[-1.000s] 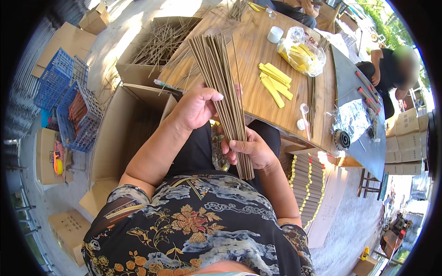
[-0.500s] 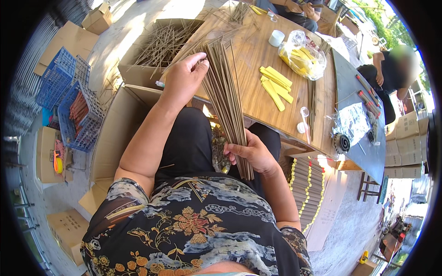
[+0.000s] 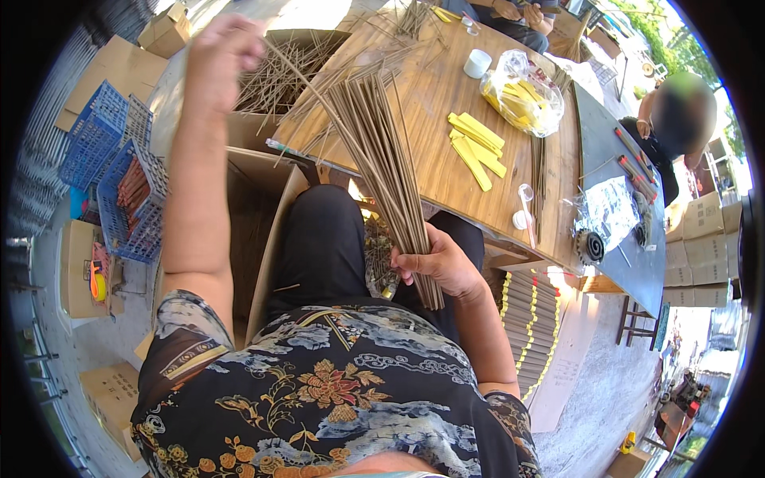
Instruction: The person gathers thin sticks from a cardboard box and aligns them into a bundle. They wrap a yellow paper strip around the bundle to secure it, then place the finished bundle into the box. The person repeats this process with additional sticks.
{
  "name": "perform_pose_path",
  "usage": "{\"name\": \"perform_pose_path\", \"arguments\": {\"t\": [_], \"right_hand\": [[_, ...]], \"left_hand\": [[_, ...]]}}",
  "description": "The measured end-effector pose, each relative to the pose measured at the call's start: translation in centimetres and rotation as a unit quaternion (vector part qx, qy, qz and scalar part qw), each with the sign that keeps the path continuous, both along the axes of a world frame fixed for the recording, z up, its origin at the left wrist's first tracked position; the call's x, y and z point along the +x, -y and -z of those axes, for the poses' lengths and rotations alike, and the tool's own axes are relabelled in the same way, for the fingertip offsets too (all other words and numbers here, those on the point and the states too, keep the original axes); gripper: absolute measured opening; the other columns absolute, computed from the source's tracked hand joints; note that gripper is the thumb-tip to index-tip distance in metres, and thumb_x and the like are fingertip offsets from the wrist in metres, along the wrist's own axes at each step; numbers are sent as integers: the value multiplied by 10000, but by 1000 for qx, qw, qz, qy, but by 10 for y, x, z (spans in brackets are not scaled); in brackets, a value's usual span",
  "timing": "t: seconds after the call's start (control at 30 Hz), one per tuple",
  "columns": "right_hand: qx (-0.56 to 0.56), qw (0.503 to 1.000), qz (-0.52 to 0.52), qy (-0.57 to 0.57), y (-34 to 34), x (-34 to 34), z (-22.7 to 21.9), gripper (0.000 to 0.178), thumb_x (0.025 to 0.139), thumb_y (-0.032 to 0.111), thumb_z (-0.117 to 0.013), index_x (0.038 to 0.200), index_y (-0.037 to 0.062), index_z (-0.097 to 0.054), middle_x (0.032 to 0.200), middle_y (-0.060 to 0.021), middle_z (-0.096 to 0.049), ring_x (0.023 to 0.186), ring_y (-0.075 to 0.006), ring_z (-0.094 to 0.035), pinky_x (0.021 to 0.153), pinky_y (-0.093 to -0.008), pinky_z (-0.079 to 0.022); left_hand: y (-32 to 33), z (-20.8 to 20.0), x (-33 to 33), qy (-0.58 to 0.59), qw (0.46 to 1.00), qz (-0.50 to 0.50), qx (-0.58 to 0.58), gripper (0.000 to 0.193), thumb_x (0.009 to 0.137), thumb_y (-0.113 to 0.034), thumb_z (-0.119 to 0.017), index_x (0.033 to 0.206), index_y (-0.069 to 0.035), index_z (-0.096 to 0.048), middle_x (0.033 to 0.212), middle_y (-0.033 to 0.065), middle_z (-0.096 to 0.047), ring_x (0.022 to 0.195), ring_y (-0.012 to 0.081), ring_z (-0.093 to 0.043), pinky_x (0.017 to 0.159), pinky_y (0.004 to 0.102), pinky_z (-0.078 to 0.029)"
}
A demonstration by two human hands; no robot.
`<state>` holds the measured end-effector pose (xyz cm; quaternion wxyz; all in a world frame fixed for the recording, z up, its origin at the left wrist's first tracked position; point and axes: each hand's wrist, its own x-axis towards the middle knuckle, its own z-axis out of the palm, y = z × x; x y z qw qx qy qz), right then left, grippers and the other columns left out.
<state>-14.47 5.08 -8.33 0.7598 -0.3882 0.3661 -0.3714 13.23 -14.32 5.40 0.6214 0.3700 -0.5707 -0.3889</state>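
Observation:
A thick bundle of thin brown incense sticks (image 3: 382, 159) stands slanted over my lap, its upper ends fanned out above the table edge. My right hand (image 3: 438, 261) is wrapped round the bundle's lower part. My left hand (image 3: 225, 60), slightly blurred, is raised at the upper left with fingers closed on the tip of an incense stick (image 3: 299, 76), which slants out of the bundle. Behind that arm, a cardboard box (image 3: 255, 126) holds a loose heap of incense sticks (image 3: 291, 68).
The wooden table (image 3: 430, 103) bears yellow strips (image 3: 476, 147), a plastic bag (image 3: 522, 94) of more strips and a white cup (image 3: 477, 64). Blue crates (image 3: 135, 199) stand left; yellow-banded bundles (image 3: 530, 319) lie right. One person (image 3: 677, 119) sits right, another (image 3: 514, 20) beyond the table.
My left hand has left the bundle's top and swung up and left, drawing a stick outward. My right hand keeps its hold on the bundle.

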Motion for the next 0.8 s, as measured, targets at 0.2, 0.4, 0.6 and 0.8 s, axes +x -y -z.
{"name": "perform_pose_path", "arguments": {"t": [0.2, 0.4, 0.6, 0.8], "right_hand": [[13, 995, 17, 93, 6, -4, 3, 305, 794, 9, -587, 1078, -6, -475, 777, -79, -584, 613, -126, -541, 551, -251, -469], [42, 977, 18, 207, 14, 2, -2, 397, 780, 24, -606, 1137, -30, -443, 783, -102, -581, 602, -134, -536, 535, -254, -462], [57, 946, 13, 318, 15, 8, -2, 433, 757, 65, -644, 1137, 1, -447, 756, -108, -566, 564, -133, -518, 499, -252, -441], [82, 959, -25, 269, 12, 14, -12, 463, 772, 83, -638, 1169, -2, -415, 800, -122, -592, 603, -175, -575, 559, -289, -487]], "left_hand": [[40, -23, 76, -155, 948, -228, -156, 75, 801, -36, -599, 806, 36, -579, 662, 74, -567, 576, 121, -524, 527, 223, -449], [76, 50, 96, 20, 976, -199, 84, 516, 793, -142, -632, 1200, 42, -373, 949, 162, -588, 782, 169, -578, 697, 256, -481], [-29, 100, -53, -52, 938, 248, 235, 506, 817, -338, -601, 1195, -38, -447, 1062, 136, -590, 996, 194, -551, 868, 328, -441], [-72, 112, -121, -340, 768, 426, 336, 272, 864, -230, -551, 1038, -25, -511, 858, 107, -591, 789, 222, -600, 728, 369, -520]]}}
